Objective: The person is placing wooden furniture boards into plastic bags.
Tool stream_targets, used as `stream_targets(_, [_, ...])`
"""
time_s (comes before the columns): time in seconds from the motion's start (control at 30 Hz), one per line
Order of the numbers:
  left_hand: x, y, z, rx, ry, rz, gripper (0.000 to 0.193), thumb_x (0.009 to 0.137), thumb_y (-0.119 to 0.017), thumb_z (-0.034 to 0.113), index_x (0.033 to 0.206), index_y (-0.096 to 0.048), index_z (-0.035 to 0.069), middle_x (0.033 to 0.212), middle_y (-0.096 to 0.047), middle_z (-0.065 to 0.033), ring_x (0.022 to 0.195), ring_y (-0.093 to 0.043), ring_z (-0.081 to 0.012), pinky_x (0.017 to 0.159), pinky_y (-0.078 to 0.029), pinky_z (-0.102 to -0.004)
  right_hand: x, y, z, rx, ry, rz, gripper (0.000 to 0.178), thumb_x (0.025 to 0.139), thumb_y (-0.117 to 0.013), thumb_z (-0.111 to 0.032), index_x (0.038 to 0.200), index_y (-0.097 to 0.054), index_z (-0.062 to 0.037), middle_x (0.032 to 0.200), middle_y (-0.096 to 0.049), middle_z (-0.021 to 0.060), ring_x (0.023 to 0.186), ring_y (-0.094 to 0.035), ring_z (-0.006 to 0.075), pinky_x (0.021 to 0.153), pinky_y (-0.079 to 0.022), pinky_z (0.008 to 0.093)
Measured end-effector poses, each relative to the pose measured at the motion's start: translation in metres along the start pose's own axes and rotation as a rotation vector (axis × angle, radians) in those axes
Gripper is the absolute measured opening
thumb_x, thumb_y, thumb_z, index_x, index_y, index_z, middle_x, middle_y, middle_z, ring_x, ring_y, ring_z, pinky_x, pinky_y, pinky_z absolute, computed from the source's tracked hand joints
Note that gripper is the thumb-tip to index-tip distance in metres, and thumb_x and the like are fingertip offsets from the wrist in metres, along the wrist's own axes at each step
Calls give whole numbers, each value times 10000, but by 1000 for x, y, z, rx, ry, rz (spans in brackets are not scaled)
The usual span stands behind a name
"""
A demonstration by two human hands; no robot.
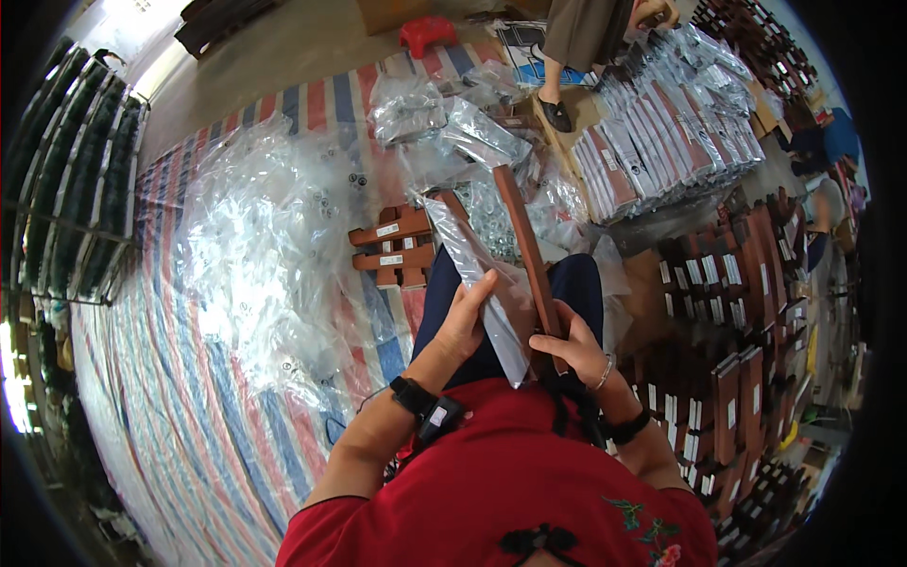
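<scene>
Over my lap, my left hand (461,319) is closed on the near part of a long flat plastic bag (465,248), shiny and grey-white, with something brown showing through its right side. My right hand (578,350) grips the lower end of a reddish-brown wooden bar (525,241), thumb across it. The bar slants up and away, and its lower part lies against or just beside the bag; whether it is partly inside cannot be made out. Beyond my knees sits a small stack of brown wooden pieces (402,241) with white labels.
Loose clear plastic bags (274,255) are heaped on the striped sheet (227,444) at left. More bagged bundles (487,132) lie ahead. Wrapped pieces (652,142) are piled at far right, beside a person's foot (555,113). Stacked brown wooden parts (737,397) stand on my right.
</scene>
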State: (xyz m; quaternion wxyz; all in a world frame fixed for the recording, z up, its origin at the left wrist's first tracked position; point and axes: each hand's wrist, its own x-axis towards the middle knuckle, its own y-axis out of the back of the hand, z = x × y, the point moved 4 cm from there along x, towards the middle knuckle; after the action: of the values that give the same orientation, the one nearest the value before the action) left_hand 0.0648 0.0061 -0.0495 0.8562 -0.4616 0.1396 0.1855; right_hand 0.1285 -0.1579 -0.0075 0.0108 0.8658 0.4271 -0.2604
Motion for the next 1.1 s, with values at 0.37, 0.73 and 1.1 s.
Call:
stream_targets(0.37, [-16,18,-9,-132,83,-96,586,860,-628,422,1264,-490,20,1202,-586,-143,1101,-572,-269,983,-440,-411,-18,2,4,165,36,-61,615,788,-716,-128,1329,-447,-12,1138,-579,64,1006,-572,135,920,-428,278])
stream_targets(0.73, [-2,20,-25,1,-7,-207,638,899,-571,466,1369,-391,75,1313,-511,-105,1177,-526,-238,1022,-417,-415,13,-23,-1,-22,146,-93,695,725,-765,-129,1315,-423,6,1183,-533,63,1121,-494,140,972,-384,285])
stream_targets(1.1, [26,19,-37,-447,-9,-368,863,833,-371,742,1425,-324,117,1388,-443,-143,1263,-445,-310,997,-436,-468,0,-90,-17,-177,136,-672,716,743,-777,-118,1345,-400,-27,1133,-575,50,1052,-558,130,952,-418,288])
